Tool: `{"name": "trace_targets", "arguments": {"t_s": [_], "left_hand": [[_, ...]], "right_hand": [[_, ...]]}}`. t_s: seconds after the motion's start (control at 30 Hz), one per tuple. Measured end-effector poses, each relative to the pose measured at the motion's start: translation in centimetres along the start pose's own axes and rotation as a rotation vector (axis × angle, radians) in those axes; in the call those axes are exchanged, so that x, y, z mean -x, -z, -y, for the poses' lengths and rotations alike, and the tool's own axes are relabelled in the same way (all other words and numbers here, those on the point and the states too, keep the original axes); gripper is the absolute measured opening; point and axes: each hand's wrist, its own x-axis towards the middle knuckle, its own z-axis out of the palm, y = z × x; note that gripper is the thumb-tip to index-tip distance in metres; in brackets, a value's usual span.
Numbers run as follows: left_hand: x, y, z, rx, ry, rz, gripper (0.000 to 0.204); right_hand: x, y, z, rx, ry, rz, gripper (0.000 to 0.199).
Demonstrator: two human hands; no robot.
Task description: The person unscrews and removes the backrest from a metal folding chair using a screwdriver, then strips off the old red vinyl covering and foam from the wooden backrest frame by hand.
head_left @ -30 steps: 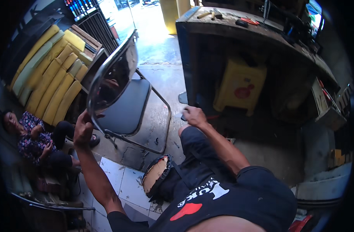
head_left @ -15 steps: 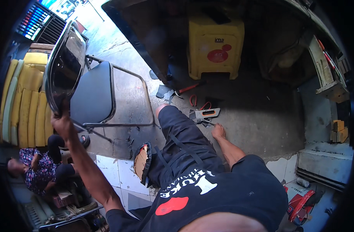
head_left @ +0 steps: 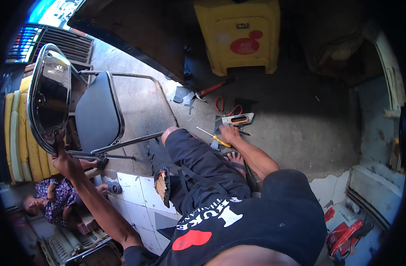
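Left grip (head_left: 63, 157) closed on the upright chair back (head_left: 50, 99), long axis vertical; right grip (head_left: 231, 133) spread beside the stapler (head_left: 237, 119).

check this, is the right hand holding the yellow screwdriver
No, the right hand rests beside the staple gun; the yellow screwdriver lies loose.

Around my right hand (head_left: 231, 133) the floor (head_left: 300, 119) is crowded — a stapler (head_left: 238, 119) just ahead, red-handled pliers (head_left: 227, 107) beyond it, a yellow screwdriver (head_left: 214, 137) at my knee. To the right the concrete lies open. A yellow stool (head_left: 240, 35) blocks the far side; the chair (head_left: 98, 113) frame fences my left hand (head_left: 63, 157).
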Motion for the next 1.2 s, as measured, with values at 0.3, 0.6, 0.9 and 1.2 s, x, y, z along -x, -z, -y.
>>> {"name": "trace_targets", "arguments": {"t_s": [0.3, 0.6, 0.9, 1.2], "left_hand": [[-2.7, -6.9, 1.9, 0.103, -0.042, -0.021, 0.025], [-0.6, -5.6, 0.0, 0.174, 0.011, -0.088, 0.017], [-0.8, -6.8, 0.1, 0.226, -0.098, -0.1, 0.014], [-0.2, -5.5, -0.5, 0.2, -0.055, -0.077, 0.017]], "right_hand": [[-4.8, -4.2, -0.4, -0.165, -0.055, -0.114, 0.047], [7.4, 24.8, 26.0, -0.75, 0.729, -0.431, 0.045], [11.1, 27.3, 32.7, -0.698, 0.833, -0.507, 0.044], [12.0, 27.4, 32.7, -0.663, 0.837, -0.505, 0.044]]}}
